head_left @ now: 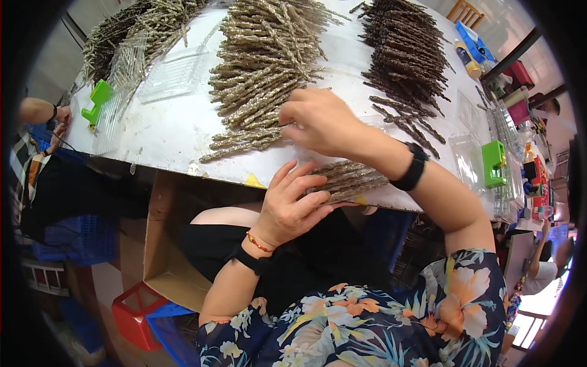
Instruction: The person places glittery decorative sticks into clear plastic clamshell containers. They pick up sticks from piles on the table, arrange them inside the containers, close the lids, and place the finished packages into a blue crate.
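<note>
At the table's near edge, several glittery twig-like sticks lie side by side in what looks like a clear plastic tray. My left hand grips the tray's left end, fingers over the sticks and thumb along the front edge. Just beyond, my right hand is bent above the white tabletop, fingers curled; whether something is between them is hidden. It is nearest to a large heap of gold glittered sticks. A few loose gold sticks lie to its left. Clear film or plastic shows faintly under the right hand.
Darker brown sticks are heaped at the right, more sticks at the far left. Clear plastic trays and green tape dispensers stand on both sides. A cardboard box is below the edge. Another person's hand rests at left.
</note>
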{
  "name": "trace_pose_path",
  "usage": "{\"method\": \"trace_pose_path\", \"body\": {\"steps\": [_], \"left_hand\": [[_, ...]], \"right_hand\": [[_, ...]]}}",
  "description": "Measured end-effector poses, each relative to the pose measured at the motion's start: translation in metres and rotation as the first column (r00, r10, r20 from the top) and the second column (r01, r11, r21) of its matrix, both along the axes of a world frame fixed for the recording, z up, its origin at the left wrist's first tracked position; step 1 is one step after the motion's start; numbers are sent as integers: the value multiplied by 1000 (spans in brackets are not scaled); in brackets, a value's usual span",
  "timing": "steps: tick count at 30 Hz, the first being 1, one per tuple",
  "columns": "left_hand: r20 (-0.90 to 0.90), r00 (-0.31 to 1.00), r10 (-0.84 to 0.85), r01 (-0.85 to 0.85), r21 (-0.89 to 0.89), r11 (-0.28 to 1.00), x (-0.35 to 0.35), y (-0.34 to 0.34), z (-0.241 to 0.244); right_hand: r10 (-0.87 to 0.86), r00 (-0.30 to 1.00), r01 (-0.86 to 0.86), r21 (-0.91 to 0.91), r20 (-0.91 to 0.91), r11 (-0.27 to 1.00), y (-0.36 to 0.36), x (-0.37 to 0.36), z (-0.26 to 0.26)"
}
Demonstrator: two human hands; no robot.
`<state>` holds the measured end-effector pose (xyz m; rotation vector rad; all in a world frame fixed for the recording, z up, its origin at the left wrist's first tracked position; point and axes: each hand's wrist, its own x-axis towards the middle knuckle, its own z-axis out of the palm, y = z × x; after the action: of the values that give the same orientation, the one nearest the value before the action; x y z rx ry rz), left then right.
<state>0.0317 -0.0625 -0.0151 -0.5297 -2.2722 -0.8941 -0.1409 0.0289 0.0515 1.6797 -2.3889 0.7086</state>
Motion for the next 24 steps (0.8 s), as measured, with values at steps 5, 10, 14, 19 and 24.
{"method": "trace_pose_path", "body": {"steps": [5, 10, 14, 19, 24], "left_hand": [[20, 999, 39, -39, 7, 999, 3, 0, -2], [65, 996, 65, -74, 142, 987, 7, -1, -6], [76, 996, 53, -67, 200, 977, 8, -2, -12], [69, 995, 74, -84, 144, 986, 10, -5, -12], [46, 992, 114, -117, 80, 990, 9, -3, -9]], "right_hand": [[33, 999, -33, -17, -2, 999, -7, -9, 3], [-84, 953, 71, 57, 291, 996, 94, -1, 57], [-225, 892, 145, 223, 392, 964, 168, 9, 49], [-230, 894, 131, 266, 384, 955, 178, 28, 38], [-165, 959, 107, 245, 231, 964, 169, 31, 33]]}}
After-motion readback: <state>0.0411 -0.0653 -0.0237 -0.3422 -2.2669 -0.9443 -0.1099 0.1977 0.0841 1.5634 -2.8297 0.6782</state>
